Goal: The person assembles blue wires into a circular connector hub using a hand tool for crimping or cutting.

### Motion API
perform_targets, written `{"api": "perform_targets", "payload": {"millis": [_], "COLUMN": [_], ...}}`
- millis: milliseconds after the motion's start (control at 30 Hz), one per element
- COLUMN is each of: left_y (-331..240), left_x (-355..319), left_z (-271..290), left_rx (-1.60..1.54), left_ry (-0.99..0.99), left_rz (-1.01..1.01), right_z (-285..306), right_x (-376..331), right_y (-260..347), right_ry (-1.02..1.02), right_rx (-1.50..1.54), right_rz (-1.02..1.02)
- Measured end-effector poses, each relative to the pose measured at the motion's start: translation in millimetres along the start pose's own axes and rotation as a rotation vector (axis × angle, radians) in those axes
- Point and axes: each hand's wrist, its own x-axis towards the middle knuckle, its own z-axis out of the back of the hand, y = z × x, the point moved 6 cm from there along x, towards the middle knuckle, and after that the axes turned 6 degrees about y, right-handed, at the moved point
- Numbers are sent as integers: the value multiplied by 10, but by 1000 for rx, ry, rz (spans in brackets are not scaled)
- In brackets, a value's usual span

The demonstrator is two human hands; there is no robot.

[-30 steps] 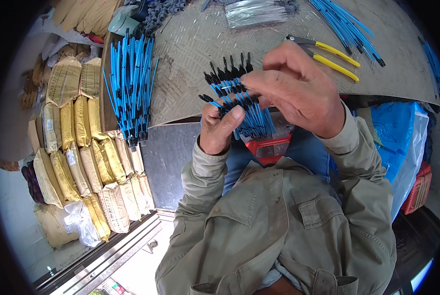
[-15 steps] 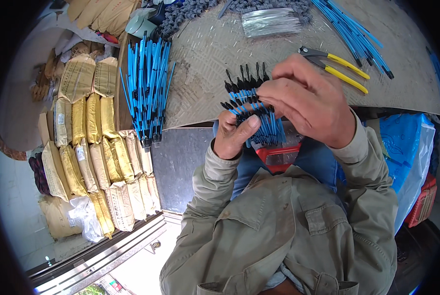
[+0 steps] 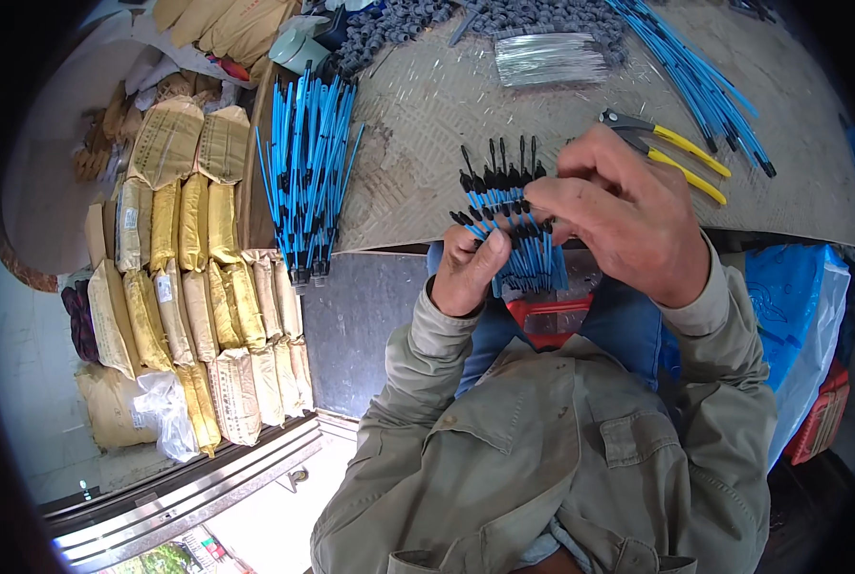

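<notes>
A fanned bundle of blue cables (image 3: 515,230) with black tips is held at frame centre, above the desk (image 3: 427,124) edge. The left hand (image 3: 468,273) is clenched round the lower ends, thumb pressed against them, apparently to keep the tips level. The right hand (image 3: 628,220) is curled over the bundle, fingertips pinching single strands. Yellow-handled pliers (image 3: 671,153) are laid just beyond; a loose blue cable heap (image 3: 305,172) lies upper left.
</notes>
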Motion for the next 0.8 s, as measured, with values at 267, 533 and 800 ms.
{"api": "perform_targets", "payload": {"millis": [267,533,800], "left_y": [22,-4,23], "left_x": [-12,-35,-27], "left_z": [53,35,47], "left_rx": [16,22,7], "left_ry": [-22,-67,-11], "left_rz": [14,27,49], "right_z": [-8,13,-9], "right_x": [28,58,41], "right_y": [45,213,258], "right_ry": [-3,52,25], "right_rx": [-101,-169,-181], "right_rz": [73,41,51]}}
